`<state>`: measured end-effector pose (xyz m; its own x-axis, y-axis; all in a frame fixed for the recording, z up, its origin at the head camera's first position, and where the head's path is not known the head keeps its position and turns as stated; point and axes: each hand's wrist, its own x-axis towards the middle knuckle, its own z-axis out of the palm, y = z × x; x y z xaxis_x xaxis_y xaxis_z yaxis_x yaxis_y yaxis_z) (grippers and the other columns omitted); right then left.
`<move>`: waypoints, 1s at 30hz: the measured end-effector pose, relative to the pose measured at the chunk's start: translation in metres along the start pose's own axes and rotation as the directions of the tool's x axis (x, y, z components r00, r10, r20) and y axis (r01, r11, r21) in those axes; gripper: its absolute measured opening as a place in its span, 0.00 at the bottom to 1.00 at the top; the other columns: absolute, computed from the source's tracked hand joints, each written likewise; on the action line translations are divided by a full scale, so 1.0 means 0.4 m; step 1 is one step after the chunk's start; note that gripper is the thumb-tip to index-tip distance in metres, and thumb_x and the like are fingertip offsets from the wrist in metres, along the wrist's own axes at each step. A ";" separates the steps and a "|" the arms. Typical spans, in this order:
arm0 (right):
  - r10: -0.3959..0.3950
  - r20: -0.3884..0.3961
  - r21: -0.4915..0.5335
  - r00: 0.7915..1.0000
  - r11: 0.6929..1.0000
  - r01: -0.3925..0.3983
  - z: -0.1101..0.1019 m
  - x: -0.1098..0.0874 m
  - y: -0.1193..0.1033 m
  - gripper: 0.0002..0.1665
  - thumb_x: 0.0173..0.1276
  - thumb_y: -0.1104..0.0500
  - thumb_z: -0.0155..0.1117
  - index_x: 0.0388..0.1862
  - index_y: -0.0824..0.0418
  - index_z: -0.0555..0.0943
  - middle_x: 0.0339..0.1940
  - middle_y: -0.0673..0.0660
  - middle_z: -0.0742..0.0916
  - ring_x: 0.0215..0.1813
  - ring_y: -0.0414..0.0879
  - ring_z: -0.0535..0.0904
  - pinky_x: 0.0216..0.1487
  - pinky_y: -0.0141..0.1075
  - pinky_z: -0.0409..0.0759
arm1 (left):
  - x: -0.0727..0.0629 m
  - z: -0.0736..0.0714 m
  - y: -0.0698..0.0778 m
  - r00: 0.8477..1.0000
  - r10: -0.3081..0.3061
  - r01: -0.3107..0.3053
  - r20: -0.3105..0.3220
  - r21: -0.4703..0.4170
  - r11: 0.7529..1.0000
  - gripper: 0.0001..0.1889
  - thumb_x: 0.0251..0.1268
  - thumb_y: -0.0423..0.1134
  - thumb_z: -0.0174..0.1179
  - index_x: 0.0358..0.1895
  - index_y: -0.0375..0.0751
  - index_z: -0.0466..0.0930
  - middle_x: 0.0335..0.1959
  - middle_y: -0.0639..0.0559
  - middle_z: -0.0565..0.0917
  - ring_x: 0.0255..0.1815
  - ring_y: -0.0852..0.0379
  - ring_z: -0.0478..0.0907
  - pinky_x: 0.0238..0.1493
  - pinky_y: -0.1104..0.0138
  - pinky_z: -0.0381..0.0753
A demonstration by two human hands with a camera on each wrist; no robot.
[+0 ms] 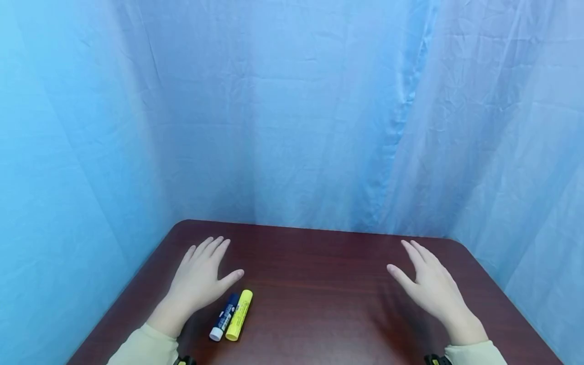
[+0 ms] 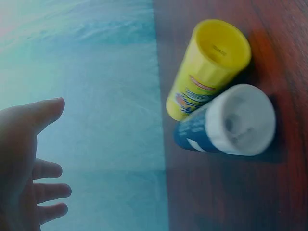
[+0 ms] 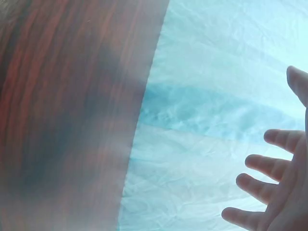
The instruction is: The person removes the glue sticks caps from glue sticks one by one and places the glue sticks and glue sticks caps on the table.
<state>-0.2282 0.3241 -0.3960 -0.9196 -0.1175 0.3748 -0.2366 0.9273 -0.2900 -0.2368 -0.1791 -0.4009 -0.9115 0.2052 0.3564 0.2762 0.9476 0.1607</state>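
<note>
Two glue sticks lie side by side on the table, to the right of my left wrist. One is a yellow glue stick (image 1: 239, 315); the other is a dark blue glue stick (image 1: 224, 317) with a white end. In the left wrist view the yellow tube (image 2: 204, 67) and the white-ended blue tube (image 2: 231, 122) show their near ends. My left hand (image 1: 198, 279) hovers over the left of the table, fingers extended and thumb spread, holding nothing. Over the right side my right hand (image 1: 431, 286) is likewise spread, with nothing in it.
The dark reddish-brown wooden table (image 1: 319, 294) has rounded far corners. Light blue curtains (image 1: 292, 111) hang behind it and along both sides. Dark bands (image 1: 186, 360) with yellow marks circle the wrists below pale sleeves (image 1: 146, 347).
</note>
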 end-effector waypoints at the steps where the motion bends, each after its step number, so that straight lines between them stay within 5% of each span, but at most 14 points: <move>1: 0.004 -0.006 0.005 1.000 1.000 -0.004 -0.002 0.001 -0.002 0.50 0.73 0.30 0.55 0.82 0.56 0.57 0.78 0.69 0.64 0.75 0.70 0.59 0.62 0.71 0.60 | 0.000 -0.004 0.002 1.000 0.006 -0.006 -0.010 -0.001 1.000 0.45 0.63 0.67 0.62 0.75 0.38 0.66 0.74 0.37 0.69 0.75 0.36 0.61 0.72 0.36 0.53; 16: 0.019 -0.024 0.024 1.000 1.000 -0.019 -0.039 0.006 -0.036 0.48 0.74 0.31 0.54 0.83 0.52 0.55 0.79 0.66 0.64 0.75 0.68 0.60 0.54 0.75 0.65 | -0.015 -0.057 0.022 0.999 0.022 -0.023 -0.033 -0.030 0.999 0.45 0.63 0.65 0.63 0.75 0.37 0.66 0.70 0.37 0.73 0.71 0.37 0.68 0.69 0.40 0.63; 30: 0.006 -0.002 0.124 1.000 0.992 -0.006 -0.004 0.014 -0.079 0.48 0.74 0.30 0.55 0.84 0.49 0.55 0.81 0.60 0.62 0.77 0.64 0.59 0.58 0.73 0.65 | -0.026 -0.050 -0.003 0.994 -0.095 0.098 0.046 -0.049 0.994 0.46 0.62 0.65 0.65 0.75 0.37 0.65 0.67 0.34 0.75 0.65 0.34 0.73 0.60 0.37 0.71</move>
<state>-0.2255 0.2948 -0.3835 -0.9203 -0.1111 0.3752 -0.2685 0.8768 -0.3990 -0.2213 -0.1873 -0.3865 -0.9468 0.1252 0.2963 0.2006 0.9499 0.2396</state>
